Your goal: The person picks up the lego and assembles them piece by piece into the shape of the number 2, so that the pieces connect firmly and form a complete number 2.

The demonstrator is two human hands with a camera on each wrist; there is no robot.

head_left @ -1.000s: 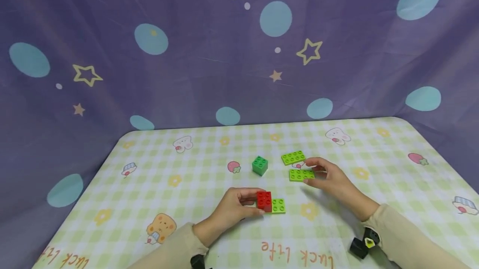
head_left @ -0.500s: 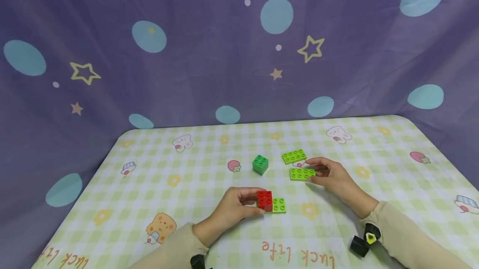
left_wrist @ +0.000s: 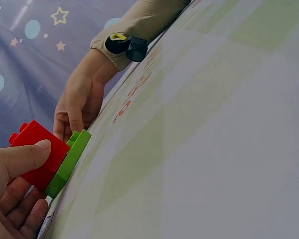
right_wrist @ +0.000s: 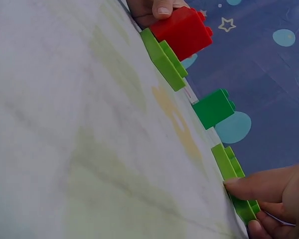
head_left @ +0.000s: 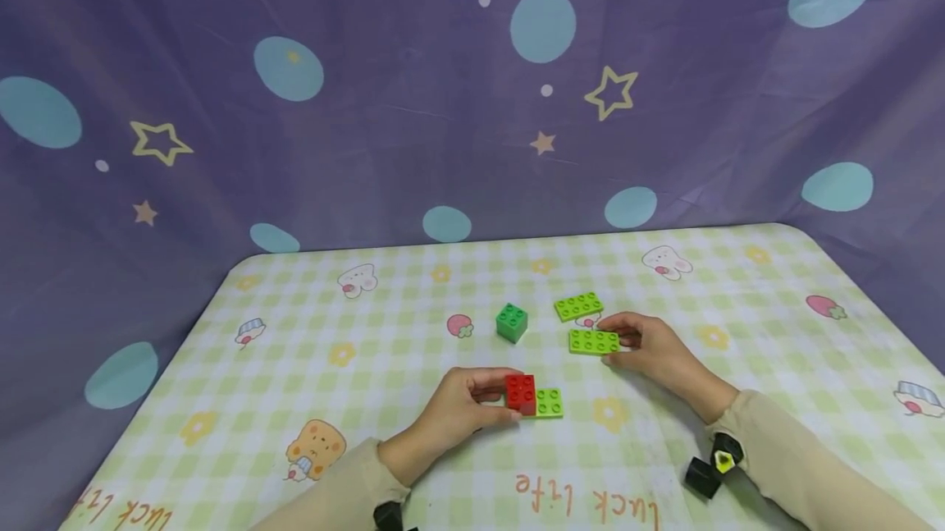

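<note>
My left hand (head_left: 461, 412) holds a red two-by-two toy brick (head_left: 520, 395) between thumb and fingers. The red brick sits on the left half of a light green flat brick (head_left: 550, 403), whose right studs stay bare. Farther right, my right hand (head_left: 657, 350) pinches the right end of a second light green flat brick (head_left: 593, 341) lying on the table. In the right wrist view the thumb (right_wrist: 261, 185) lies across its side, and the other fingers are partly hidden behind. Just behind it lies a third light green flat brick (head_left: 579, 307), touched by neither hand.
A darker green two-by-two brick (head_left: 512, 322) stands left of the flat bricks, apart from both hands. The table (head_left: 399, 326) has a checked, printed cloth, and a purple curtain (head_left: 369, 170) hangs behind its far edge. Black wrist devices (head_left: 712, 465) hang at the sleeves.
</note>
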